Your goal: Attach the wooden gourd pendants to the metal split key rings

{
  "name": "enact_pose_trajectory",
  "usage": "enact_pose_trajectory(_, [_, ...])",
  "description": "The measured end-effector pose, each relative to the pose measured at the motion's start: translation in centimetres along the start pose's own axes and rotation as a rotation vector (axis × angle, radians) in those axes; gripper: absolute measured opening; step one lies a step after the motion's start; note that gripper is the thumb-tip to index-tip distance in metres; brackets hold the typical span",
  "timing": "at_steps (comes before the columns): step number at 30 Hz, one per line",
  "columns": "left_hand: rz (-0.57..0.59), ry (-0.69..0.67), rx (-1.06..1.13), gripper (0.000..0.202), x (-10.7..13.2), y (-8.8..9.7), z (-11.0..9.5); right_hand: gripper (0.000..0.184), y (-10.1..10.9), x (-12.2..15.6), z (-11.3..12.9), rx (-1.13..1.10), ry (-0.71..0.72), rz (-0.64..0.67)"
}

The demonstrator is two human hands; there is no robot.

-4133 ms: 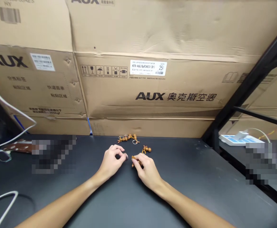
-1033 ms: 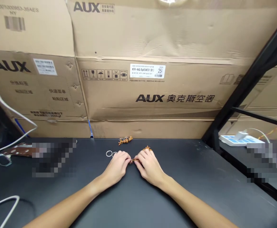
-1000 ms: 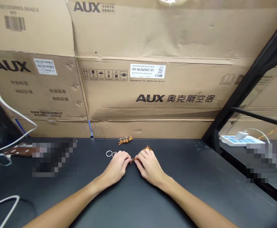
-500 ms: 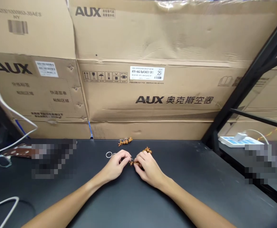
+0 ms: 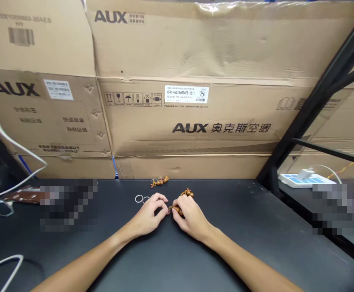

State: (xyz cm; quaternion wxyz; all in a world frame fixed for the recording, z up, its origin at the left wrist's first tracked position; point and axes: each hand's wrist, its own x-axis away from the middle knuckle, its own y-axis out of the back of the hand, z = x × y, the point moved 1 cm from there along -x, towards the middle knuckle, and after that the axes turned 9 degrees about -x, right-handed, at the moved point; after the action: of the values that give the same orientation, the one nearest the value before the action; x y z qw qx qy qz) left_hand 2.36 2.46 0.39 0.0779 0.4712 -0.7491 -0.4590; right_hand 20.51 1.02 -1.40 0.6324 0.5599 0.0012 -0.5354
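My right hand [image 5: 190, 213] is closed on a brown wooden gourd charm [image 5: 177, 210], whose cord sticks out to the left between the hands. The fingertips of my left hand [image 5: 151, 213] meet at the reddish end of that cord, with the index finger raised. Just beyond my right fingers lies another brown beaded charm [image 5: 187, 192], partly covered by them. A metal split ring [image 5: 139, 198] rests left of my left hand, and a second ring [image 5: 146, 199] is partly hidden behind its fingers.
Farther back on the dark table [image 5: 225, 243] lie more gourd charms with rings [image 5: 160, 182]. Large cardboard boxes [image 5: 195, 142] stand behind. Glasses [image 5: 3, 207] and white cables [image 5: 15, 140] are at the left; a black metal frame [image 5: 274, 170] and a power strip [image 5: 306, 180] at the right.
The ring seen between my hands is no longer visible. My left index finger has lifted away from the thumb. My right hand stays nearly in place around the charm.
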Motion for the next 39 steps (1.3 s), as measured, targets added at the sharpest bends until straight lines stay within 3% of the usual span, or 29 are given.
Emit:
enact_pose_trajectory(7, [-0.025, 0.021, 0.002, 0.032, -0.07, -0.15, 0.27, 0.009, 0.13, -0.08, 0.5, -0.005, 0.09, 0.046])
enact_pose_trajectory(13, [0.004, -0.019, 0.015, 0.028, -0.03, 0.17, -0.07, 0.013, -0.07, -0.06, 0.15, 0.034, 0.036, 0.01])
enact_pose_trajectory(20, [-0.001, -0.017, 0.026, 0.035, -0.09, -0.04, 0.15, 0.014, 0.06, -0.01, 0.6, -0.004, 0.117, 0.075])
enact_pose_trajectory(27, [0.025, -0.032, 0.054, 0.03, -0.09, 0.39, -0.2, 0.011, 0.15, -0.14, 0.38, 0.016, 0.038, -0.007])
enact_pose_trajectory(34, [0.052, -0.033, 0.054, 0.029, -0.13, 0.28, -0.1, 0.01, 0.34, -0.03, 0.71, -0.077, 0.139, 0.021])
enact_pose_trajectory(39, [0.051, -0.027, 0.062, 0.024, -0.04, 0.46, -0.05, 0.011, 0.27, -0.07, 0.6, -0.018, 0.072, -0.023])
